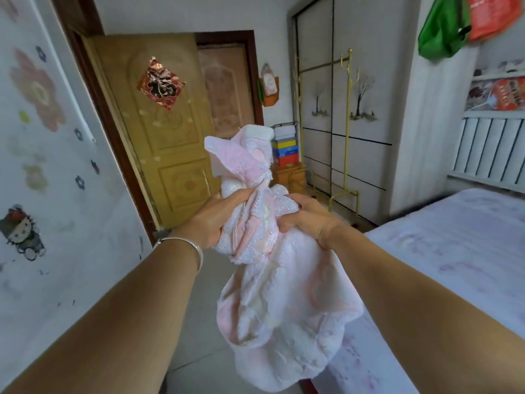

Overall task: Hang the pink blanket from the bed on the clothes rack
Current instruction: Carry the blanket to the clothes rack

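The pink blanket (281,302) is bunched up in mid-air in front of me, its lower part hanging down over the bed's left edge. My left hand (213,220), with a silver bangle on the wrist, grips the bunch from the left. My right hand (309,220) clutches it from the right, close beside the other hand. A loose corner of the blanket sticks up above both hands. The gold metal clothes rack (347,115) stands bare against the wardrobe, beyond the blanket to the right. The bed (460,251) with a pale lilac sheet lies at the right.
A yellow wooden door (159,129) stands open at the left. Stacked coloured boxes (285,146) sit on a small wooden cabinet beside the rack. White sliding wardrobe doors (360,103) rise behind the rack. The grey tiled floor (204,331) runs between the stickered wall and the bed.
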Demonstrator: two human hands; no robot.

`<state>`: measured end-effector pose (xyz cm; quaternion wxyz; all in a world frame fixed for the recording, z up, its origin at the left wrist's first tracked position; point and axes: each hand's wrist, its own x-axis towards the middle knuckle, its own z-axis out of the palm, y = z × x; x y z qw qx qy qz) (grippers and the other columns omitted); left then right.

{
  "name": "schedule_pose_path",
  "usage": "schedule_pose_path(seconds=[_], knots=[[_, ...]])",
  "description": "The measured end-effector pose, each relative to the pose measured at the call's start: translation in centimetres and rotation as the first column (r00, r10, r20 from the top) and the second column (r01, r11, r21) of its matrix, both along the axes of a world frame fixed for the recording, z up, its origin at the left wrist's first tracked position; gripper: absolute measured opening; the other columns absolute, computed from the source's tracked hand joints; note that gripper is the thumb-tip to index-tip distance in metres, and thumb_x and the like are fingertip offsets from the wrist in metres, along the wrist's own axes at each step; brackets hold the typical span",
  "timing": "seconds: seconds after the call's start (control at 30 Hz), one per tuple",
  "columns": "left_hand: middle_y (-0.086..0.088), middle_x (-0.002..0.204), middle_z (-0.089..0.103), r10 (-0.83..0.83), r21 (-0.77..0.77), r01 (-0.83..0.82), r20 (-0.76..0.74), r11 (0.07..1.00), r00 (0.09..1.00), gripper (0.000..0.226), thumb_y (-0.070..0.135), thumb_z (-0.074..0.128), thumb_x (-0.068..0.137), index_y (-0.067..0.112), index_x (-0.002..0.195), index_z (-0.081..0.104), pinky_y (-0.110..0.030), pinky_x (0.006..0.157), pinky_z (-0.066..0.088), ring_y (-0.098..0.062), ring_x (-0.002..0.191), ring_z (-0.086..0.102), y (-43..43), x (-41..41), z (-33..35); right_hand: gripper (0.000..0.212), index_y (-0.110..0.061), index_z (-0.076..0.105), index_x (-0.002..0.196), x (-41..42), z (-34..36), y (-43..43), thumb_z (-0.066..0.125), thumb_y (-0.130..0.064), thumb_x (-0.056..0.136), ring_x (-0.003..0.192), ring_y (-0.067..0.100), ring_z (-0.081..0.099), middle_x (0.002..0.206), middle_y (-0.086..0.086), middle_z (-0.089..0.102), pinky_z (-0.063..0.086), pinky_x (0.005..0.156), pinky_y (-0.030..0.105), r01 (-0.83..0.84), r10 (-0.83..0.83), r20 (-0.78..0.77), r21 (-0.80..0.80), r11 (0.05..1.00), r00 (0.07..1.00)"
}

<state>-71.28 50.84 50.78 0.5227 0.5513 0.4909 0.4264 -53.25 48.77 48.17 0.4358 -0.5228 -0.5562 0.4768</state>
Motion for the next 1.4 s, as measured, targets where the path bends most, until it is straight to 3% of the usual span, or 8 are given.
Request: schedule_pose_path(seconds=[0.17, 0.33, 0.53, 0.7, 0.8, 1.0, 1.17, 1.4], knots=[[-0.009, 0.113, 0.070, 0.022, 0.017, -0.022, -0.015, 1.000, 1.000, 0.051, 0.044, 0.068, 0.078, 0.013, 0.117, 0.064, -0.037, 0.097, 0.049, -0.027, 0.106, 0.065, 9.6, -4.0, 0.2, 0.046, -0.019, 0.059, 0.108, -4.0, 0.3, 10.0, 0.061, 0.006, 0.071, 0.085, 0.024, 0.061, 0.088, 0.003, 0.063, 0.052, 0.073, 0.029, -0.036, 0.036, 0.016, 0.016, 0.999, 0.999], [-0.008, 0.116, 0.070, 0.012, 0.015, -0.011, -0.034, 1.000, 0.999, 0.081, 0.056, 0.075, 0.051, 0.015, 0.120, 0.063, -0.043, 0.104, 0.045, -0.027, 0.109, 0.064, 22.0, -6.8, 1.1, 0.049, -0.018, 0.059, 0.114, -6.0, 1.5, 22.4, 0.061, 0.005, 0.071, 0.080, 0.019, 0.061, 0.089, 0.003, 0.063, 0.049, 0.065, 0.027, -0.062, 0.062, 0.040, 0.019, 0.998, 0.997], [-0.008, 0.115, 0.070, 0.024, 0.011, -0.025, 0.023, 1.000, 0.999, 0.053, 0.048, 0.070, 0.073, 0.014, 0.114, 0.065, -0.040, 0.102, 0.046, -0.026, 0.107, 0.064, 33.9, -11.2, 0.5, 0.051, -0.025, 0.058, 0.112, -10.5, 1.4, 35.0, 0.063, 0.002, 0.070, 0.086, 0.023, 0.062, 0.095, 0.005, 0.065, 0.051, 0.071, 0.030, -0.100, 0.100, 0.056, -0.007, 0.995, 0.993], [-0.005, 0.091, 0.071, -0.006, 0.055, 0.004, 0.036, 0.999, 0.999, 0.021, 0.038, 0.066, 0.082, 0.017, 0.084, 0.067, -0.033, 0.085, 0.050, -0.021, 0.089, 0.065, 45.5, -14.9, 0.2, 0.049, -0.019, 0.060, 0.111, -14.6, 0.8, 45.7, 0.061, 0.005, 0.070, 0.079, 0.021, 0.063, 0.089, 0.004, 0.065, 0.050, 0.063, 0.027, -0.036, 0.035, 0.036, 0.027, 0.999, 0.999], [-0.004, 0.091, 0.073, -0.050, 0.067, 0.048, 0.036, 0.997, 0.998, 0.020, 0.036, 0.066, 0.082, 0.016, 0.085, 0.067, -0.033, 0.091, 0.050, -0.023, 0.095, 0.065, 52.1, -16.5, 0.5, 0.055, -0.017, 0.061, 0.114, -16.3, 0.5, 51.8, 0.064, 0.003, 0.063, 0.090, 0.029, 0.065, 0.095, 0.008, 0.067, 0.055, 0.074, 0.035, 0.024, -0.024, 0.014, 0.045, 0.999, 1.000], [0.009, 0.056, 0.073, -0.170, 0.062, 0.168, 0.038, 0.984, 0.985, 0.014, 0.033, 0.066, 0.083, 0.019, 0.079, 0.065, -0.023, 0.064, 0.049, -0.010, 0.067, 0.068, 64.6, -16.6, 1.6, 0.079, -0.019, 0.060, 0.118, -17.7, 0.4, 62.8, 0.069, -0.009, 0.040, 0.095, 0.035, 0.066, 0.104, 0.014, 0.067, 0.056, 0.080, 0.041, 0.178, -0.176, -0.037, 0.044, 0.983, 0.984], [0.007, 0.065, 0.076, -0.248, 0.043, 0.247, 0.041, 0.968, 0.968, 0.016, 0.035, 0.069, 0.080, 0.019, 0.082, 0.068, -0.024, 0.070, 0.051, -0.013, 0.075, 0.069, 75.8, -14.4, 0.9, 0.053, -0.015, 0.059, 0.111, -15.4, 0.4, 72.2, 0.066, 0.006, 0.062, 0.077, 0.028, 0.064, 0.090, 0.010, 0.065, 0.054, 0.065, 0.029, 0.253, -0.252, -0.021, 0.047, 0.966, 0.968], [0.007, 0.062, 0.074, -0.314, 0.035, 0.314, -0.009, 0.949, 0.949, 0.017, 0.036, 0.068, 0.080, 0.020, 0.073, 0.067, -0.029, 0.077, 0.051, -0.016, 0.077, 0.066, 91.8, -8.5, 1.5, 0.068, -0.012, 0.063, 0.111, -10.0, 0.4, 88.1, 0.062, -0.005, 0.043, 0.074, 0.030, 0.065, 0.090, 0.014, 0.068, 0.057, 0.064, 0.030, 0.353, -0.353, -0.009, 0.056, 0.934, 0.936]])
